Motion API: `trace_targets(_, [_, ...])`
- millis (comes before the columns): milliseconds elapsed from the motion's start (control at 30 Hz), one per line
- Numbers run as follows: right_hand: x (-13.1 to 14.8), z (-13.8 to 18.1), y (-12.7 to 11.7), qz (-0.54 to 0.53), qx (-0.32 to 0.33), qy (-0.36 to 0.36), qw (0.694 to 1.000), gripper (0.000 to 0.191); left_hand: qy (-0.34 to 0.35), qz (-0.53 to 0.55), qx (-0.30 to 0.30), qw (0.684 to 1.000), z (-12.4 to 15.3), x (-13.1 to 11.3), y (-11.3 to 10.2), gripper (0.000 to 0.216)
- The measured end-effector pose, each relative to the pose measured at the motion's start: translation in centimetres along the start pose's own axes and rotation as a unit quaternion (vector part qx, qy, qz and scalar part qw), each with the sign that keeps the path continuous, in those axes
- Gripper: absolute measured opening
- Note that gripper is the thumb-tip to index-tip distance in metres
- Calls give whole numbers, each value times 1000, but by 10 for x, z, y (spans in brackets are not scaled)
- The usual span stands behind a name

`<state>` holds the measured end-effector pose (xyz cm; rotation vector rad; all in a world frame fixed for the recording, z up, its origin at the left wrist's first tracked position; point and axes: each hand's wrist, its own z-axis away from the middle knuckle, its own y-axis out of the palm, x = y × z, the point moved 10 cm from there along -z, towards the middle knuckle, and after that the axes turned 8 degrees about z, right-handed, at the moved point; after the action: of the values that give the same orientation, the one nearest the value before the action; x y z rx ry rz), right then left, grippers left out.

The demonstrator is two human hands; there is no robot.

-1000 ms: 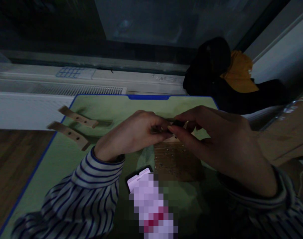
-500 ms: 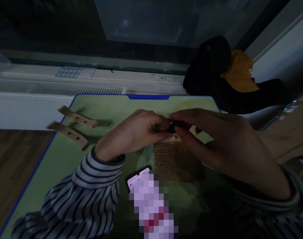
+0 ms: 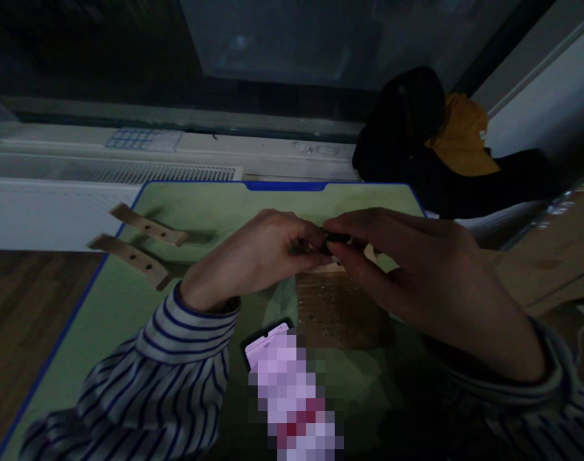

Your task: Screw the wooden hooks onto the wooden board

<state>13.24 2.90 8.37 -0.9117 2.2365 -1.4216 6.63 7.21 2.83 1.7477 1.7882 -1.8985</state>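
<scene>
Between my two hands is a small dark piece (image 3: 339, 237), too dim for me to name its kind. The thumb and fingers of my left hand (image 3: 267, 246) pinch its left end. From the other side, my right hand (image 3: 412, 269) closes thumb and forefinger on it. Just below and behind the fingers shows a pale wooden piece with holes (image 3: 326, 267), partly hidden by my hands. It lies at the far end of a brown wooden board (image 3: 337, 314) that has small specks on it.
Two curved wooden pieces with holes (image 3: 150, 225) lie at the table's left edge. A lit phone (image 3: 273, 346) rests in front of the board. The green table (image 3: 200, 202) has a blue rim. Beyond it are a radiator (image 3: 177, 171), dark items and an orange cap (image 3: 465, 137).
My right hand has shifted slightly left, and more of the dark piece shows between its fingers. The left hand keeps its pinch almost unmoved.
</scene>
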Motion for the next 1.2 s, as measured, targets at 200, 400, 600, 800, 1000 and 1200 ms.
trace_targets(200, [-5, 0, 0, 13, -10, 29, 999, 19, -5, 24, 31, 999, 1, -2, 5, 13])
trace_targets(400, [-10, 0, -1, 27, -20, 57, 998, 18, -25, 12, 30, 999, 0, 2, 4, 16])
trace_targets(600, [-10, 0, 0, 9, -7, 57, 998, 21, -34, 9, 17, 999, 0, 5, 2, 18])
trace_targets(800, [-4, 3, -3, -16, 4, 34, 999, 31, -35, 27, 25, 999, 1, 8, 5, 19])
trace_targets(1000, [-2, 2, -3, -43, 14, 24, 999, 21, -17, 5, 10, 1000, 0, 6, 2, 20])
trace_targets(1200, [-4, 1, -2, -29, 15, 32, 999, 17, -18, 6, 12, 1000, 0, 4, 3, 17])
